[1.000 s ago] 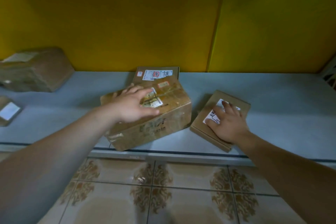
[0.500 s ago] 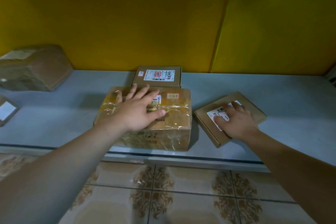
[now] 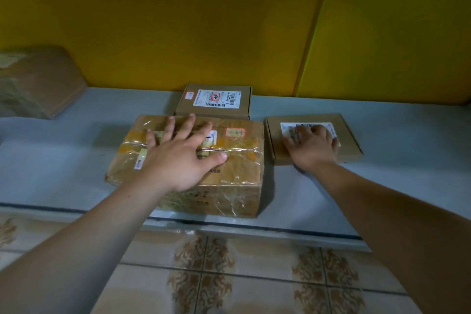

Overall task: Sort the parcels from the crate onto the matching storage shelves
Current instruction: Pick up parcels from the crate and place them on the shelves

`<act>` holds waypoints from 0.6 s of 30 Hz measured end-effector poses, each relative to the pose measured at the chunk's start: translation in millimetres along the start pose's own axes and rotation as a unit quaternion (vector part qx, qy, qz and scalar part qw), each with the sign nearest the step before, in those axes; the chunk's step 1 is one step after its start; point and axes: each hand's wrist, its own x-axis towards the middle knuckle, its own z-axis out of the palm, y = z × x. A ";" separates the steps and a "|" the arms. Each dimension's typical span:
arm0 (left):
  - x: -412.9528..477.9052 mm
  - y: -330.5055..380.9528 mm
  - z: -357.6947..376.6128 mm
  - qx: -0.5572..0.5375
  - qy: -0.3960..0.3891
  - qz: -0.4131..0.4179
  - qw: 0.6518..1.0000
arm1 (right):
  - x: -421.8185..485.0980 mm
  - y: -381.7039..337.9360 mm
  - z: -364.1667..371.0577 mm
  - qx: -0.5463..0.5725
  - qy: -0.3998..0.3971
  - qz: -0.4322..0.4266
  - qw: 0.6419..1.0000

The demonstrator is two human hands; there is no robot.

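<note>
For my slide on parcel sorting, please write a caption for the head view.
Left hand flat on a taped box, right hand on a flat parcel, both on a grey shelf.

Left-edge parcel [image 3: 38, 81] cut off, blurred — flat parcel's label [image 3: 309, 129] half hidden under right hand [image 3: 312, 146].

Flat parcel [image 3: 313, 120] right of taped box [image 3: 237, 160], on shelf [image 3: 63, 160]
</note>
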 end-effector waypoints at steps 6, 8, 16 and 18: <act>-1.1 0.9 -0.9 -0.008 -0.001 -0.004 1.000 | 36.9 3.8 -0.2 -0.039 -0.037 -0.042 0.998; 0.0 0.2 0.9 -0.008 0.004 -0.003 1.000 | 48.6 4.0 -0.1 -0.030 -0.011 -0.034 0.999; 2.7 -0.8 5.2 -0.033 0.023 -0.003 0.999 | 84.8 -0.6 4.5 -0.045 0.002 -0.029 0.999; 2.3 -0.9 5.1 -0.037 0.024 -0.004 0.999 | 90.5 -0.6 5.8 -0.050 0.000 -0.031 0.998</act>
